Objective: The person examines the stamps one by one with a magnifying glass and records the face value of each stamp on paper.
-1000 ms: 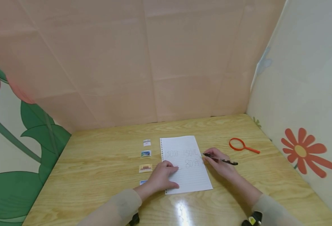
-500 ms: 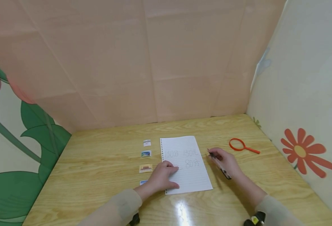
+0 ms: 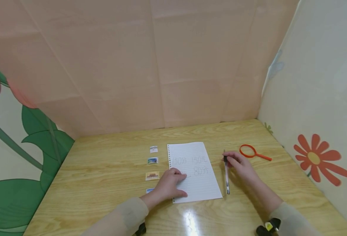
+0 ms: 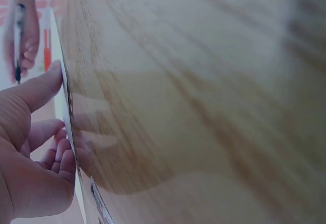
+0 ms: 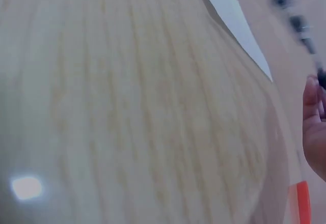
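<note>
A sheet of lined paper [image 3: 195, 188] with punched holes down its left side lies on the table, bearing handwritten numbers and characters. My left hand [image 3: 171, 184] rests on its lower left part, fingers and thumb spread. To the right of the sheet, my right hand [image 3: 240, 166] pinches a clear-barrelled pen [image 3: 227, 178] with black ends near its upper end. The pen hangs nearly in line with the sheet's right edge, off the paper. In the right wrist view the pen [image 5: 299, 25] looks blurred, and only part of the hand [image 5: 315, 132] shows.
Several small stamps stand in a column left of the paper: a pale one [image 3: 153, 149], a blue-green one [image 3: 153, 160], a yellow one [image 3: 152, 176], and one partly hidden by my left hand. A red magnifying glass [image 3: 263, 157] lies at the right. Walls border the table [image 3: 102, 170].
My right hand has drawn away from the paper's edge to the right. The pen has swung from pointing rightward to pointing toward me. My left hand stays put.
</note>
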A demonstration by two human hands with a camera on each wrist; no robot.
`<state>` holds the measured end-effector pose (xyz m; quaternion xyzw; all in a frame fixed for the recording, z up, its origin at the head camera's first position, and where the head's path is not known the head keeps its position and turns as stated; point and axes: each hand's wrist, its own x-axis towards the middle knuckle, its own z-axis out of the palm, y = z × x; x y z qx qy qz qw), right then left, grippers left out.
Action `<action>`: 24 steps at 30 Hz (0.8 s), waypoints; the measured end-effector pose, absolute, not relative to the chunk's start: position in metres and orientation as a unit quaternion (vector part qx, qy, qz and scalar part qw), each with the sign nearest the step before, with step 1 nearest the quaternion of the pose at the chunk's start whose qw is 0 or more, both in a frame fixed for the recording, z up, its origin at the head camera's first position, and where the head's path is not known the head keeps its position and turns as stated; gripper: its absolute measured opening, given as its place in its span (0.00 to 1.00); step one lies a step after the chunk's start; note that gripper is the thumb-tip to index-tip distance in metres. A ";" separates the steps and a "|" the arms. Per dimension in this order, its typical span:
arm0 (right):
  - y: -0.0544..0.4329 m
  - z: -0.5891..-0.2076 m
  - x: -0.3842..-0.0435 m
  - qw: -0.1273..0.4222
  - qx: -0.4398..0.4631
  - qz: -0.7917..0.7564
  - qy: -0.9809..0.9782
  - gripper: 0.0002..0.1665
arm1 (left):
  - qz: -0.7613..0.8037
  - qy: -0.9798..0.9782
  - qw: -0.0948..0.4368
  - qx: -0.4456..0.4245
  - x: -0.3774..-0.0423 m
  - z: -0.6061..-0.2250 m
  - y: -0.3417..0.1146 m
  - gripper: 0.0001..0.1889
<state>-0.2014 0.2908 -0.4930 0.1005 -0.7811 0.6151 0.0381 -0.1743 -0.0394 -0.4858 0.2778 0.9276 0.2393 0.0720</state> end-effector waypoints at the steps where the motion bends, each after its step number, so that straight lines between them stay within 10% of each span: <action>1: 0.290 -0.492 -0.202 0.037 0.091 0.617 -0.781 0.19 | 0.240 0.927 0.072 0.278 -0.174 -0.486 -0.039 0.37; 24: 0.300 -0.499 -0.226 0.101 0.013 0.420 -0.902 0.18 | 0.240 0.926 0.064 0.285 -0.172 -0.484 -0.040 0.36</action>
